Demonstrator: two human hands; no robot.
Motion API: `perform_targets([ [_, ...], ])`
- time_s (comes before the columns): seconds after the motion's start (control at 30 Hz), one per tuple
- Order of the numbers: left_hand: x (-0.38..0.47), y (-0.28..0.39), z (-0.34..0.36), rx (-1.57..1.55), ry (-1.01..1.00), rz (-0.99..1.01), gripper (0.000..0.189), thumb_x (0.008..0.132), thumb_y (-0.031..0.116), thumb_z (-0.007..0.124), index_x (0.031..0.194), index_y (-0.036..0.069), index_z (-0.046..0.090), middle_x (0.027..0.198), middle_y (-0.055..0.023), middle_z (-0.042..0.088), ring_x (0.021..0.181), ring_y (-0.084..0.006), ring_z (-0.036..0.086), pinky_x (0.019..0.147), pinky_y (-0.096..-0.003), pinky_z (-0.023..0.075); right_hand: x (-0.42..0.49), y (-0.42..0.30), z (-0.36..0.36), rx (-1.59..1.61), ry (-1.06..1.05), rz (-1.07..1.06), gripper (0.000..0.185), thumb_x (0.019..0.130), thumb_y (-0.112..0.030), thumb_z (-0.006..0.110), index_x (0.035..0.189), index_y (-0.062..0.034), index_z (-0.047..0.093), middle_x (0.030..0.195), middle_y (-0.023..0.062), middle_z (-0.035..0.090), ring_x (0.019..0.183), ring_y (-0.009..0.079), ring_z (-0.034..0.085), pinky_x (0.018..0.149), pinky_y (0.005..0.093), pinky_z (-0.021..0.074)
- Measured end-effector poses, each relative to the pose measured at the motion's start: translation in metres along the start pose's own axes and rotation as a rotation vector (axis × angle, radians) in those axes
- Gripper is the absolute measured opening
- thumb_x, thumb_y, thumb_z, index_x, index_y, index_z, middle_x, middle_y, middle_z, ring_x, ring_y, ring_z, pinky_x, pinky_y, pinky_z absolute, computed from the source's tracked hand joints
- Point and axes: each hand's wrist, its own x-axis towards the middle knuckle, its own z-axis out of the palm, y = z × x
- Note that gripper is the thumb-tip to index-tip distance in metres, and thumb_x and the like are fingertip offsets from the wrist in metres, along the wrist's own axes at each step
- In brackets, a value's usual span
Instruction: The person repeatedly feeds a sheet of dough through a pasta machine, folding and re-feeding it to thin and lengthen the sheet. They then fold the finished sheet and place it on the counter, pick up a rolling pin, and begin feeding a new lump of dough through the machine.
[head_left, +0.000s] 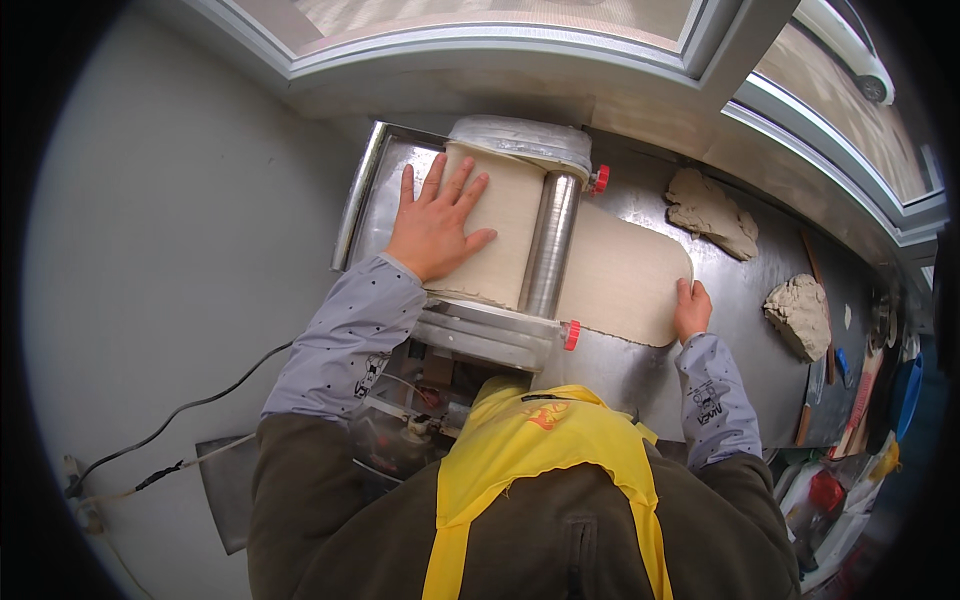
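Note:
A wide sheet of pale dough (622, 270) runs through a metal dough sheeter (487, 330), past its steel roller (556, 240). My left hand (439, 225) lies flat with spread fingers on the part of the sheet left of the roller. On the right, my right hand (691, 309) grips the rounded outer edge of the dough, its thumb on top and the other fingers mostly hidden. Two red knobs, the far knob (600, 180) and the near knob (572, 335), sit on the machine's right side. The dough between the roller's end housings is partly covered by my left hand.
Two rough dough lumps, a long lump (711, 214) and a rounder lump (799, 316), rest on the steel table (622, 375). Wooden sticks, a knife and a blue bowl (907, 394) are at the right. A black power cord (187, 405) hangs along the left wall. Windows line the back.

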Motion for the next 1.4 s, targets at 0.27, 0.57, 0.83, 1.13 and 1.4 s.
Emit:
perform_targets([
  [0.27, 0.002, 0.009, 0.0, 0.011, -0.011, -0.014, 0.081, 0.099, 0.06, 0.062, 0.166, 0.019, 0.042, 0.177, -0.0084, 0.028, 0.165, -0.0396, 0.017, 0.128, -0.0722, 0.0109, 0.004, 0.009, -0.017, -0.018, -0.021, -0.007, 0.046, 0.107, -0.039, 0.057, 0.101, 0.0058, 0.063, 0.107, 0.0344, 0.069, 0.102, 0.053, 0.064, 0.091, 0.0536, 0.0502],
  [0.57, 0.005, 0.018, 0.006, 0.003, -0.02, -0.03, 0.082, 0.098, 0.06, 0.063, 0.167, 0.021, 0.041, 0.179, -0.0066, 0.026, 0.166, -0.0383, 0.015, 0.128, -0.0711, 0.0087, 0.0, 0.015, -0.016, -0.046, 0.08, -0.053, 0.041, 0.108, -0.034, 0.062, 0.095, 0.0045, 0.061, 0.085, 0.0229, 0.066, 0.077, 0.029, 0.056, 0.077, 0.0445, 0.0497],
  [0.83, 0.007, 0.025, 0.009, 0.013, -0.025, -0.029, 0.081, 0.099, 0.059, 0.063, 0.167, 0.021, 0.041, 0.179, -0.0071, 0.024, 0.166, -0.0389, 0.014, 0.129, -0.0708, 0.0086, -0.004, 0.028, -0.035, -0.12, 0.142, 0.001, 0.041, 0.109, -0.034, 0.06, 0.094, 0.0044, 0.059, 0.087, 0.0262, 0.066, 0.079, 0.0356, 0.06, 0.08, 0.048, 0.0503],
  [1.13, 0.008, 0.03, 0.01, 0.024, -0.029, -0.014, 0.075, 0.103, 0.056, 0.058, 0.167, 0.021, 0.041, 0.179, -0.0063, 0.026, 0.165, -0.0403, 0.017, 0.128, -0.0712, 0.0109, -0.002, 0.027, -0.055, -0.04, 0.119, -0.023, 0.043, 0.108, -0.037, 0.061, 0.095, 0.0044, 0.06, 0.09, 0.0281, 0.067, 0.081, 0.0399, 0.062, 0.081, 0.05, 0.0502],
  [1.4, 0.01, 0.035, 0.01, 0.004, -0.076, -0.02, 0.07, 0.107, 0.05, 0.055, 0.168, 0.021, 0.038, 0.179, -0.0031, 0.025, 0.164, -0.0405, 0.019, 0.129, -0.0698, 0.0136, 0.0, 0.034, -0.059, -0.099, 0.131, 0.002, 0.041, 0.108, -0.036, 0.059, 0.101, 0.005, 0.062, 0.097, 0.0312, 0.069, 0.09, 0.0486, 0.064, 0.084, 0.0527, 0.0511],
])
